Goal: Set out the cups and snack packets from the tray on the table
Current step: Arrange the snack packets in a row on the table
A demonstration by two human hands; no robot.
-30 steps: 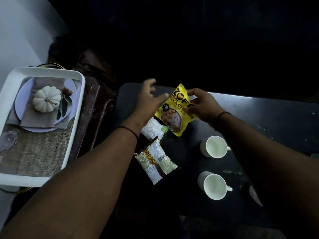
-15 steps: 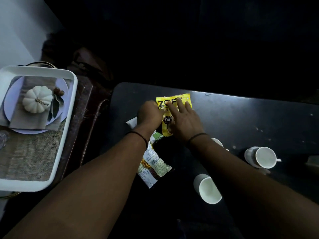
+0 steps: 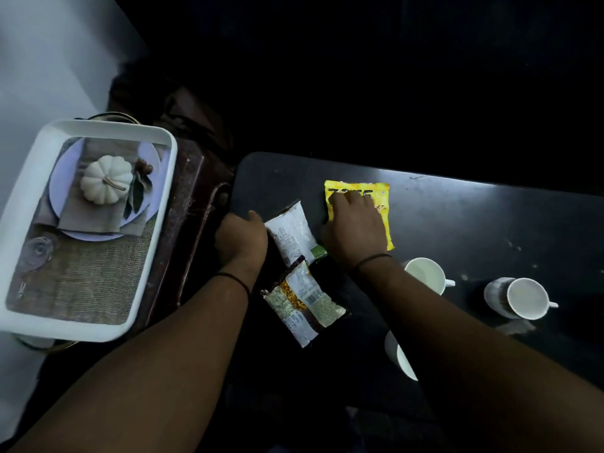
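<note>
Flat on the black table (image 3: 474, 217) lies a yellow snack packet (image 3: 382, 194), and my right hand (image 3: 354, 228) rests on it palm down with fingers spread. To its left is a white snack packet (image 3: 294, 233); my left hand (image 3: 240, 238) is curled against that packet's left edge, fingers hidden. A third, patterned packet (image 3: 304, 302) sits nearer me, overlapping the white one's lower end. Three white cups stand on the right: one (image 3: 425, 274) beside my right wrist, one (image 3: 526, 299) further right, one (image 3: 400, 354) half hidden by my right forearm.
The white tray (image 3: 108, 125) sits left of the table on a dark wooden stand (image 3: 192, 197). Its bottom shows a picture of a white pumpkin on a plate and burlap. Beyond the table's far edge all is dark.
My left hand has left the yellow packet and moved left onto the white packet. The yellow packet, held up a second ago, now lies flat under my right hand.
</note>
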